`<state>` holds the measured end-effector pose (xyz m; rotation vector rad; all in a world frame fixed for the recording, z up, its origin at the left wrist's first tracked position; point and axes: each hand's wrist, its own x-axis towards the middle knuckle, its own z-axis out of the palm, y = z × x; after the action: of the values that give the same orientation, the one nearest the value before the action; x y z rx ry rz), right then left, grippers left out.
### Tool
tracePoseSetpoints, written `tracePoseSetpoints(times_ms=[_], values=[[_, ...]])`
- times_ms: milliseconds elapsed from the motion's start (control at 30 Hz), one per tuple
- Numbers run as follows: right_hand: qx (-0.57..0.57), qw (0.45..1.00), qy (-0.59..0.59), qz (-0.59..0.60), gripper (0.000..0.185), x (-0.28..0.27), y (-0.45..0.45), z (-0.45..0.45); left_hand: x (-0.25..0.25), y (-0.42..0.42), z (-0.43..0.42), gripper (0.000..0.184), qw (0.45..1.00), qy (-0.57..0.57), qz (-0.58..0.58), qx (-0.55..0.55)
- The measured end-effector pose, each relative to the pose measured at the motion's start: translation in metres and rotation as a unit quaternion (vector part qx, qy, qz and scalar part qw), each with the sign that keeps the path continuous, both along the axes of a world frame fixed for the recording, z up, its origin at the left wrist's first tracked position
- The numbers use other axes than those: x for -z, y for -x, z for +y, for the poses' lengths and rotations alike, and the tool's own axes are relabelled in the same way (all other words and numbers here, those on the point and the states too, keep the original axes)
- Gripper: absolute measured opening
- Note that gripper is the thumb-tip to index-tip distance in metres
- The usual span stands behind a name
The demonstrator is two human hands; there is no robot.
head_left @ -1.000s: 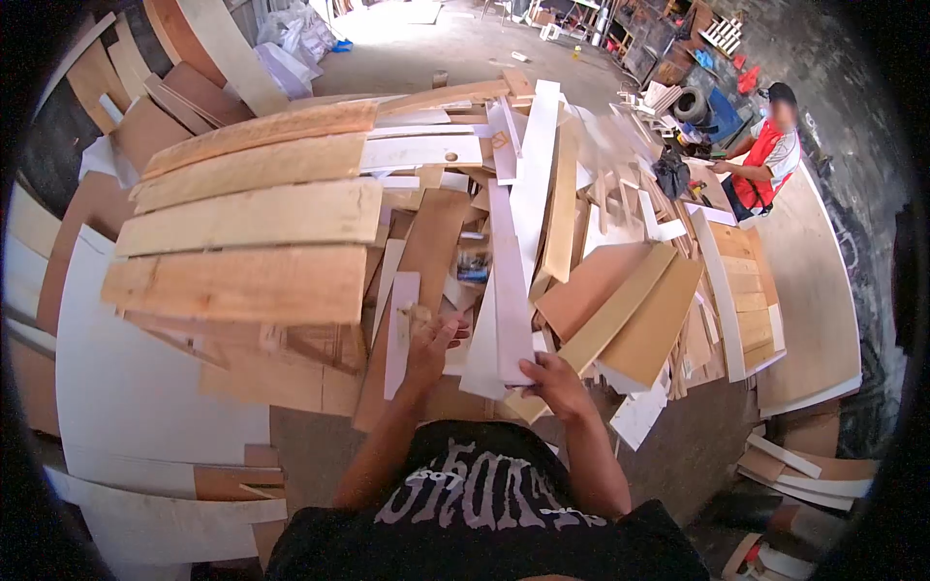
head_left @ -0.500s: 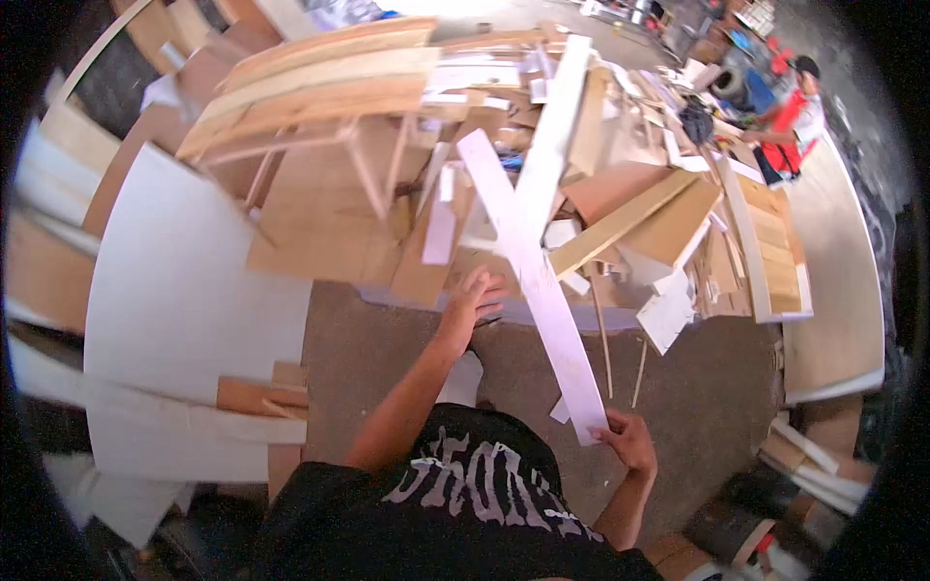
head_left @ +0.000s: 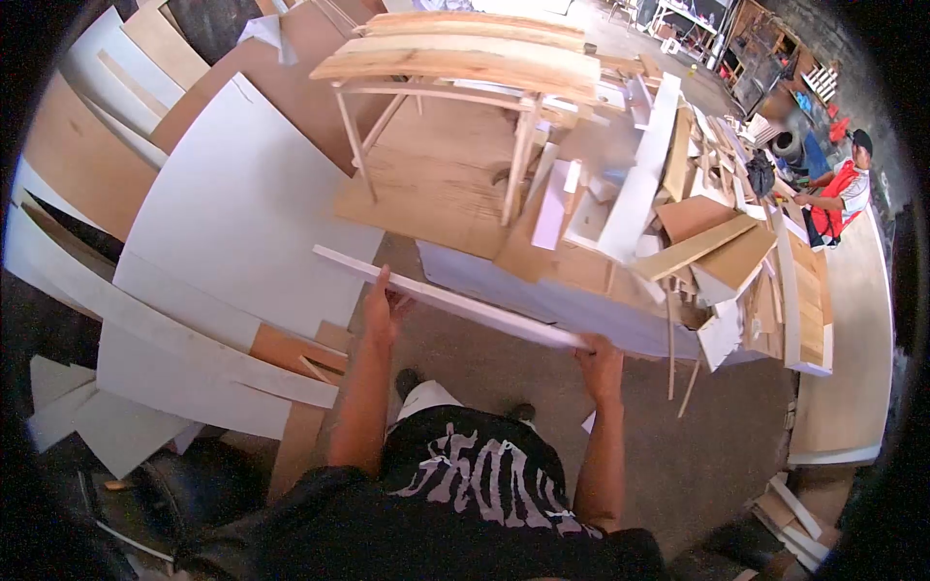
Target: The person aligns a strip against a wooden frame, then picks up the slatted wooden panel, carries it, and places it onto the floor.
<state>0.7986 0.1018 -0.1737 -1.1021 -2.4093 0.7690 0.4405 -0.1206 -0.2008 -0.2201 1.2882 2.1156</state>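
Both hands hold a long, narrow white board (head_left: pixel 463 304) in front of my body, its thin edge facing up. My left hand (head_left: pixel 385 302) grips it some way in from its left end, fingers wrapped round it. Closed on the right end is my right hand (head_left: pixel 600 362). The board slopes down slightly to the right, above the brown floor (head_left: pixel 455 363). Just beyond it stands a low white-sided platform (head_left: pixel 581 315) heaped with wood offcuts.
A wooden table frame topped with planks (head_left: pixel 465 63) stands on the platform. Large white panels (head_left: pixel 223 223) lean at the left. Scrap boards (head_left: pixel 712 247) pile up at the right, some sticking out over the floor. A co-worker in red and white (head_left: pixel 841 198) is at the far right.
My left hand was open and off the board; now it grips it. The board has swung from pointing away to lying across my front, turned on edge. My view has shifted left.
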Motion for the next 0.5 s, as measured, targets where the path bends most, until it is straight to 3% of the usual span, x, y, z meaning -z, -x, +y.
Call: tracePoseSetpoints(times_ms=[133,167,200,267,400,500], values=[[0.032,0.996,-0.054,0.056,0.034,0.014,0.111,-0.001,0.012,0.092,-0.029,0.048,0.999,-0.037,-0.005,0.006],[0.047,0.993,-0.063,0.083,0.035,0.026,0.133,-0.005,0.005,0.107,-0.029,0.049,0.997,-0.019,-0.059,-0.042],[0.050,0.992,-0.045,0.105,0.036,0.041,0.158,-0.009,0.027,0.133,-0.042,0.049,0.998,-0.014,-0.061,-0.025],[0.064,0.987,-0.043,0.143,0.037,0.062,0.206,-0.007,0.086,0.203,-0.042,0.056,0.991,-0.107,-0.079,0.004],[0.119,0.985,-0.037,0.118,0.037,0.076,0.266,-0.016,0.054,0.237,-0.037,0.056,0.990,-0.039,-0.123,-0.050],[0.121,0.981,0.015,0.152,0.037,0.091,0.296,0.000,0.076,0.274,-0.025,0.054,0.993,-0.090,-0.075,0.004]])
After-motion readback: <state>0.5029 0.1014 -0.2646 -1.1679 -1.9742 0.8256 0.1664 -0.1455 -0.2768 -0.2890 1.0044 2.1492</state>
